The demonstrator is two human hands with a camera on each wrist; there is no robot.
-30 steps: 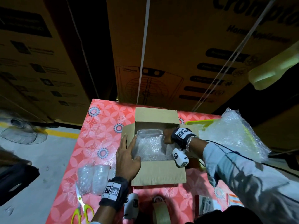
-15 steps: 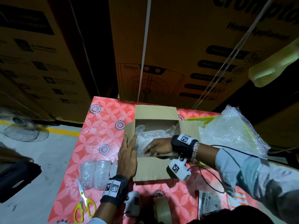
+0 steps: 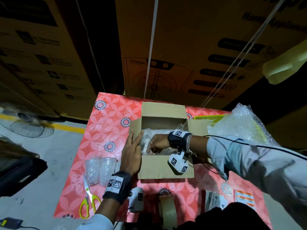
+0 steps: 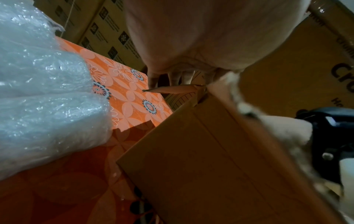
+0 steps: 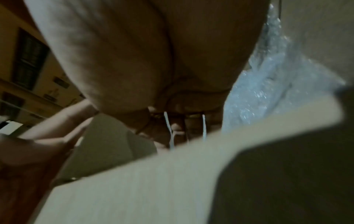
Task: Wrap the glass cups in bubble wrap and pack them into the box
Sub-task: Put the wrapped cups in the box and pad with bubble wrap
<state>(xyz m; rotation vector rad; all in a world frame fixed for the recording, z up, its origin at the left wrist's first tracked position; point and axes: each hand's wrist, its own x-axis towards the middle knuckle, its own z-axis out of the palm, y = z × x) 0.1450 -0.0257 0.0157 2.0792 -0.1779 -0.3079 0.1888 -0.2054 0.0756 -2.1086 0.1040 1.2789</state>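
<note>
An open cardboard box point(image 3: 166, 168) stands on the red flowered table point(image 3: 106, 123). A bubble-wrapped bundle point(image 3: 149, 135) lies inside it. My right hand point(image 3: 154, 145) reaches down into the box, its fingers curled on that bundle; the right wrist view shows the bent fingertips point(image 5: 176, 125) beside bubble wrap point(image 5: 258, 94). My left hand point(image 3: 132, 150) lies flat, fingers straight, against the box's left flap; its fingers point(image 4: 172, 77) show above the box wall point(image 4: 201, 166). Two wrapped cups point(image 3: 99, 170) lie on the table left of the box, also the wrapped cups point(image 4: 47, 106).
Yellow-handled scissors point(image 3: 88, 201) and a tape roll point(image 3: 167, 208) lie near the front edge. A heap of bubble wrap point(image 3: 237, 125) fills the right side. Printed papers point(image 3: 214, 201) lie front right. Large cartons point(image 3: 182, 47) stand behind the table; a fan point(image 3: 25, 120) sits on the floor at left.
My right hand moved from the box's far right corner to its near left part, settling lower onto the wrapped bundle. The left hand stayed against the left flap.
</note>
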